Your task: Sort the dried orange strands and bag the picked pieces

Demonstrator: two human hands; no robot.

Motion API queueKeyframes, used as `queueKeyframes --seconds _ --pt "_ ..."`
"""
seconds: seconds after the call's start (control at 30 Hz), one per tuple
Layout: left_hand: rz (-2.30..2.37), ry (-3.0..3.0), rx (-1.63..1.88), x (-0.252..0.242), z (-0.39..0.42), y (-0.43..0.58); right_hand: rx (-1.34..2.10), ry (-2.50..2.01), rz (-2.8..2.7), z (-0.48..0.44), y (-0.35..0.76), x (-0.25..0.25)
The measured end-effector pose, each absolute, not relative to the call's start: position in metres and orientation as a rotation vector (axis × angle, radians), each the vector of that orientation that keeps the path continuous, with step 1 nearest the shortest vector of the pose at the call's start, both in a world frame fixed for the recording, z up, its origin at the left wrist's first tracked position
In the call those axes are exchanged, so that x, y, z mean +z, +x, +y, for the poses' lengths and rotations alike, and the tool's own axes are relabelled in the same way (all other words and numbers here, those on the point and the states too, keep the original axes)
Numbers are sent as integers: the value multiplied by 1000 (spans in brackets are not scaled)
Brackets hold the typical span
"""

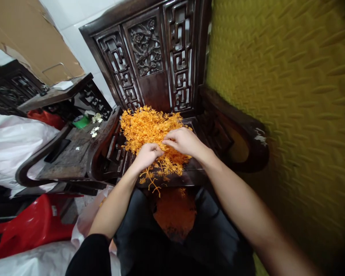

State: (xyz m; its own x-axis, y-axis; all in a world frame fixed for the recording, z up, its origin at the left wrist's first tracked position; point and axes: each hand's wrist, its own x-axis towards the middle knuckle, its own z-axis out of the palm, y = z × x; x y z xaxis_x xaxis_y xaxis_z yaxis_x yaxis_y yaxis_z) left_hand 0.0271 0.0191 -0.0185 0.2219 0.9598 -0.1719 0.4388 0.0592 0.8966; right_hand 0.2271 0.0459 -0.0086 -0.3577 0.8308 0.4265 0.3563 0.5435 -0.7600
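- Left hand (147, 154): fingers curled down into the near edge of a pile of orange sprigs (149, 128), pinching some of the strands; knuckles up, fingertips hidden in the pile.
- Right hand (183, 140): just beside the left one, touching it at the fingertips; fingers bent and closed on strands of the same pile, palm down.
- The orange sprigs look like small branching plastic flower stems; the heap lies under and beyond both hands on the seat of a dark carved wooden chair (158, 57). A few loose stems hang off the seat's front edge, just below the left hand.
- Beneath the wrists, toward the person: a dark bag (212, 237) open on the lap, with more orange material (175, 214) showing inside it.
- Beyond the hands: the chair's back, with carved fretwork and a floral panel.
- Left of the left hand: the chair's armrest, then a second dark wooden chair (71, 149) with a few small white flowers (95, 130) on its seat.
- Farther left: a white sack (11, 142), a red plastic stool (31, 226) lower down, a cardboard sheet (31, 42) against the tiled wall.
- Right of the right hand: the chair's curved armrest, then a yellow-green patterned surface (290, 96), blurred.
- No writing or label can be read anywhere.
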Motion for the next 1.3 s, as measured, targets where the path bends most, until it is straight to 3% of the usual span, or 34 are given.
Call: queueKeyframes --seconds 0.07,0.17,0.3,0.47,0.73,0.87,1.03,1.2,1.3 --pt "1387 1472 650 -25 21 28 682 -932 -1827 44 228 -2" --pt "1427 1412 659 -35 25 28 713 -882 -1206 42 239 12" --pt "1440 1381 738 -39 30 26 1024 -767 -731 44 252 15" --pt "1416 1346 919 -31 37 26 1294 -747 -1130 45 234 -6" --pt "1308 1375 1035 -26 35 29 797 -839 -1890 42 206 -21" --pt "1365 1355 1202 -29 45 17 730 -717 -1691 24 205 -2" --pt "1234 1118 1409 -17 59 -8 1021 -661 -1118 21 218 11" --pt "609 792 1550 18 39 -7 1246 -727 -1337 36 220 -4" --pt "423 730 1575 36 22 1 1206 -807 -1609 32 215 -7"
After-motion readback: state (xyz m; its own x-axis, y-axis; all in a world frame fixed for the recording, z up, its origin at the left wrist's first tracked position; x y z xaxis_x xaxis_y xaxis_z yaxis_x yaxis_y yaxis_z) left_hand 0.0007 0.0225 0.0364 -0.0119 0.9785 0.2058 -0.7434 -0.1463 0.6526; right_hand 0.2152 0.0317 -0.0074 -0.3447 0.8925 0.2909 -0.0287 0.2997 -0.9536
